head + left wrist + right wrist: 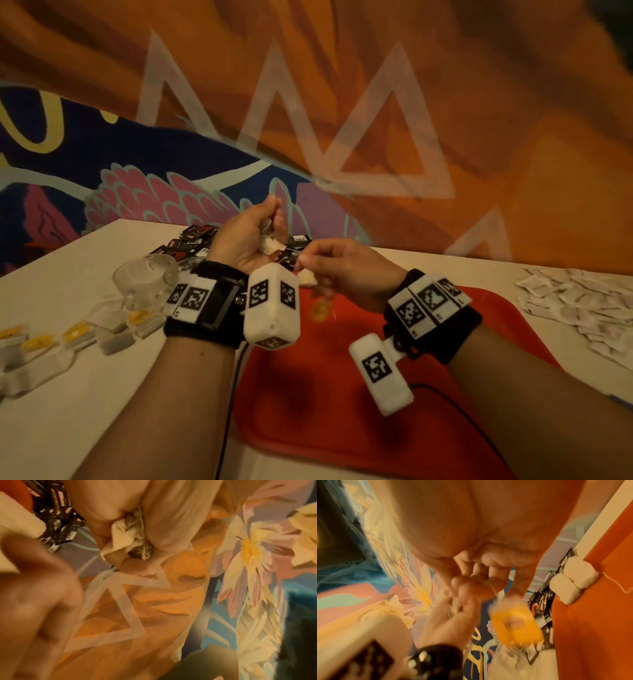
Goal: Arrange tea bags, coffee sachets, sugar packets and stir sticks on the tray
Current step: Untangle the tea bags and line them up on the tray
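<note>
Left hand [245, 240], raised mid-frame, has its fingers curled round a crumpled bunch of tea bags [130, 534]. Right hand [346, 270] beside it pinches a thin string from which a blurred yellow tag [515, 623] dangles over the red tray [342, 404]. Two tea bags [570, 580] lie at the tray's far edge; black coffee sachets [191, 240] lie behind.

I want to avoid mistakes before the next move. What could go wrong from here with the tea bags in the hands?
1. The left hand grips crumpled tea bags tightly; the paper could tear.
2. The right hand pinches a string with the yellow tag dangling over the red tray; it may tangle or land crooked.
3. The glass cup stands close to the left wrist and could be knocked.
</note>
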`<state>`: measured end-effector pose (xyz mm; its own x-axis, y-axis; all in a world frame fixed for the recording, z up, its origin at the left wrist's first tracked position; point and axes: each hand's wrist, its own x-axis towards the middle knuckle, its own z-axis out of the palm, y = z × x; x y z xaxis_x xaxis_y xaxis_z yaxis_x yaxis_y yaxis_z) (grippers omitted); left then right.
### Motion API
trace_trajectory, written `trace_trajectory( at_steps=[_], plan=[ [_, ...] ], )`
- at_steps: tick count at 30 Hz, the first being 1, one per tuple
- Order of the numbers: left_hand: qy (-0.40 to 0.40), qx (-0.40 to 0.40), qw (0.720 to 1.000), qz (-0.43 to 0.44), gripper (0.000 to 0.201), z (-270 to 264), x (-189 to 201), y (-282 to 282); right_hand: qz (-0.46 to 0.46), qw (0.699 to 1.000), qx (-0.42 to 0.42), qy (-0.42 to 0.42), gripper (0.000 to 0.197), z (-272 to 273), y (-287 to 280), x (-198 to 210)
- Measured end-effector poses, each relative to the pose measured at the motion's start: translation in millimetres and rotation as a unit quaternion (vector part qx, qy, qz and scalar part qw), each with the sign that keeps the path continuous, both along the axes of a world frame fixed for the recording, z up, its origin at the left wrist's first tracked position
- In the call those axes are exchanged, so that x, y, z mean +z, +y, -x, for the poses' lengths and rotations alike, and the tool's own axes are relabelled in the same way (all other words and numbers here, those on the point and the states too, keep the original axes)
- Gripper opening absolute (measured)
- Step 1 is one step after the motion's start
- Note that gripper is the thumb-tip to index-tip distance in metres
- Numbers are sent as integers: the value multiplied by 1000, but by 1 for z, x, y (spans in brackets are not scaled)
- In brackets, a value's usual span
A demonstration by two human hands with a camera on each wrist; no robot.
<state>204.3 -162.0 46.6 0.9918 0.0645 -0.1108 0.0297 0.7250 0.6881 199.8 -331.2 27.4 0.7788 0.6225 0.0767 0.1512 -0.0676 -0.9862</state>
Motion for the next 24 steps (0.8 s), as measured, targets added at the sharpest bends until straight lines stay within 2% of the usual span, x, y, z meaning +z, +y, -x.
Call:
trace_trajectory(
  at_steps=[2, 8, 11, 13, 18, 20, 22, 23, 24],
  plan=[
    [23, -3, 999, 26, 15, -3, -6, 3, 4, 999, -30, -11, 19, -3, -10, 7],
    [50, -84, 995, -10, 18, -3, -25, -13, 19, 994, -102, -31, 21, -9, -22, 22],
    [85, -105, 991, 5, 20, -4, -30, -19, 14, 993, -111, -25, 21, -12, -24, 30],
    [101, -129, 986, 26, 14, -9, -36, -17, 1, 993, -119, -16, 20, -13, -26, 36],
    [118, -128, 985, -2, 13, -11, -45, -17, 8, 991, -135, -22, 18, -20, -30, 49],
    [92, -88, 990, -64, 14, -7, -43, -22, 23, 989, -143, -36, 19, -25, -33, 52],
    [23, 5, 982, -186, 14, -2, -40, -28, 34, 987, -151, -44, 20, -29, -36, 54],
    [-16, 45, 961, -273, 17, -1, -39, -30, 35, 987, -153, -43, 20, -30, -37, 55],
    [-57, 77, 927, -364, 26, -1, -38, -31, 37, 986, -154, -42, 20, -31, -39, 55]
  ],
)
